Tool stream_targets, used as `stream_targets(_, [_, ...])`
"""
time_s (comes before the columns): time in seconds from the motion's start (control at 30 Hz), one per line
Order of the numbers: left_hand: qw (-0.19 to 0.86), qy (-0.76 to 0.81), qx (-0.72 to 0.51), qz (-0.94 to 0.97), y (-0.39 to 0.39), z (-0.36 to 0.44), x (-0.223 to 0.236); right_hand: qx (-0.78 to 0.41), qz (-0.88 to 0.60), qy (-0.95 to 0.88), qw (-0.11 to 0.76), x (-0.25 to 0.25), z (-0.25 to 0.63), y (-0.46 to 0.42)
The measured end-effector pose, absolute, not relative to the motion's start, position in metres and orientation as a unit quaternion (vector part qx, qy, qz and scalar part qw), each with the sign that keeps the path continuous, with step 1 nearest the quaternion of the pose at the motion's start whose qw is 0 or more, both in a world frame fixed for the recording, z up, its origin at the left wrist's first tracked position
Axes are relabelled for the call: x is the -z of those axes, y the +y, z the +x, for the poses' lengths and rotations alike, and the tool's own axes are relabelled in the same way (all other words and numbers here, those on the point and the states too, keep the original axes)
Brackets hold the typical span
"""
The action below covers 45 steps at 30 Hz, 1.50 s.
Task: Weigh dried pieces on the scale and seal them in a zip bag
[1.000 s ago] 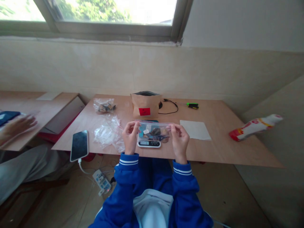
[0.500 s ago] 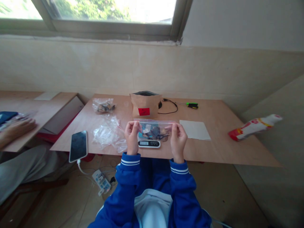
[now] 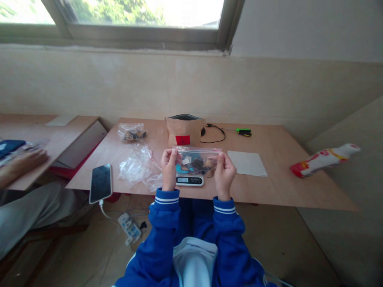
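Observation:
A clear zip bag (image 3: 197, 162) with dark and brown pieces and a small white label inside is stretched between my two hands. My left hand (image 3: 169, 167) pinches its upper left corner, thumb on top. At the upper right corner my right hand (image 3: 225, 173) grips the bag with closed fingers. Under the bag's lower edge lies a small white digital scale (image 3: 189, 181) with a lit display; the bag hides its far part. Just behind stands an open brown kraft pouch (image 3: 187, 129) with a red label.
Left on the table lie crumpled clear bags (image 3: 136, 165), another filled bag (image 3: 132, 132) and a phone (image 3: 101, 183) on a cable. To the right are white paper (image 3: 247, 163), a screwdriver (image 3: 243, 132), a black cable (image 3: 223, 137) and a bottle (image 3: 324, 160). A co-worker's hand (image 3: 31, 161) rests at far left.
My hands have drawn slightly closer together, and the bag's top edge is a little higher between them. The bag stays in both hands.

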State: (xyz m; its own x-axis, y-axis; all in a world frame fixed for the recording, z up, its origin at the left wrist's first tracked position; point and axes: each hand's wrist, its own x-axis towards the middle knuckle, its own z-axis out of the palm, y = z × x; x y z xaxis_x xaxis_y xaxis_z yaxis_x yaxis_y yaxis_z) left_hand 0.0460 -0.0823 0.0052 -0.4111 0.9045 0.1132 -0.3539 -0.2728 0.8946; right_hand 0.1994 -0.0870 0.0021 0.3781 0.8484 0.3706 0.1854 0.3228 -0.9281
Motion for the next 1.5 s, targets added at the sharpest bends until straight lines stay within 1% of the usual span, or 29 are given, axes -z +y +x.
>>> stream_targets(0.3, [0.431,0.421,-0.721,0.343,-0.083,0.04,-0.006,-0.214,-0.509,-0.507,0.662,0.0,0.198,-0.091])
stream_targets(0.47, [0.432,0.414,-0.716,0.36,-0.084,0.042,-0.007,-0.201,-0.505,-0.484,0.685,0.002,0.198,-0.087])
stream_targets(0.67, [0.38,0.424,-0.74,0.36,-0.072,0.047,-0.004,-0.253,-0.493,-0.482,0.679,0.001,0.193,-0.066])
stream_targets(0.83, [0.382,0.424,-0.744,0.348,-0.062,0.047,0.003,-0.32,-0.471,-0.486,0.663,0.002,0.189,-0.062])
stream_targets(1.07, [0.381,0.422,-0.734,0.372,-0.068,0.042,0.02,-0.378,-0.462,-0.505,0.623,0.019,0.198,-0.067])
stream_targets(1.37, [0.378,0.447,-0.688,0.429,-0.079,0.027,0.017,-0.312,-0.489,-0.557,0.594,0.019,0.208,-0.077])
stream_targets(1.5, [0.355,0.454,-0.686,0.444,-0.082,0.027,0.012,-0.283,-0.497,-0.558,0.601,0.017,0.204,-0.081])
